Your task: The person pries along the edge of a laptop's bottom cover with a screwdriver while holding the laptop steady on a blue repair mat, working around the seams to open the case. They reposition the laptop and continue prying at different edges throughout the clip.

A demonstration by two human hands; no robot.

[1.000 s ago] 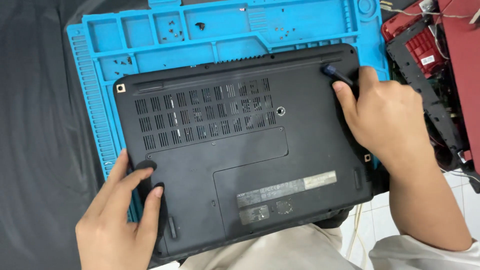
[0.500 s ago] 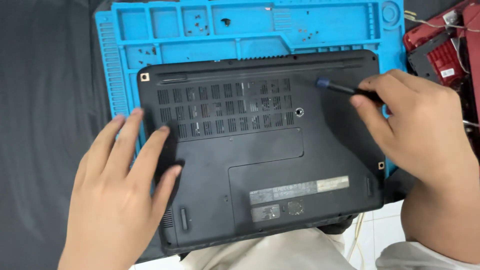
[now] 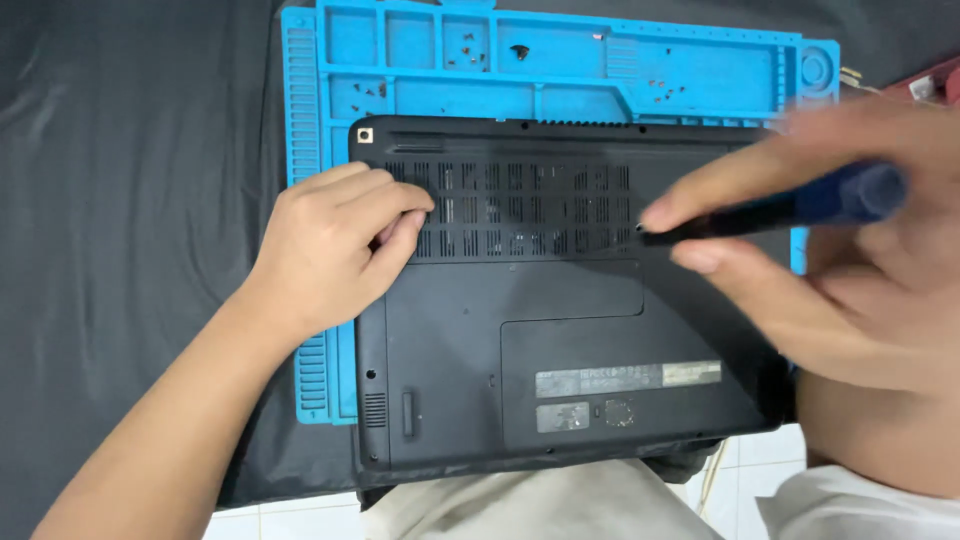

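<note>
A black cloth (image 3: 130, 200) covers the far left of the surface and runs under everything; on it lies a blue mat (image 3: 560, 55) with small trays along its top edge, and a few tiny dark screws (image 3: 520, 50) sit in those trays. The left hand (image 3: 335, 245) comes in from the lower left; it is half curled, with the fingers bent and the fingertips (image 3: 420, 205) pressing on the left part of the laptop (image 3: 520, 330); it grips nothing, it only rests there on the vent slots. The laptop lies upside down on the mat, its black bottom facing up; its left edge is over the mat's left strip and its lower edge reaches past the mat toward the person's lap. Near the bottom of the laptop there are grey labels (image 3: 625, 378). To the right, the right hand (image 3: 840, 240) is close to the camera and blurred; its thumb and fingers are closed around a screwdriver (image 3: 790, 210) with a blue handle and a black front part; the tip points left, just above the right end of the vent slots; I cannot tell if the tip touches the laptop. At the far right edge a small piece of something red (image 3: 935, 85) is seen.
</note>
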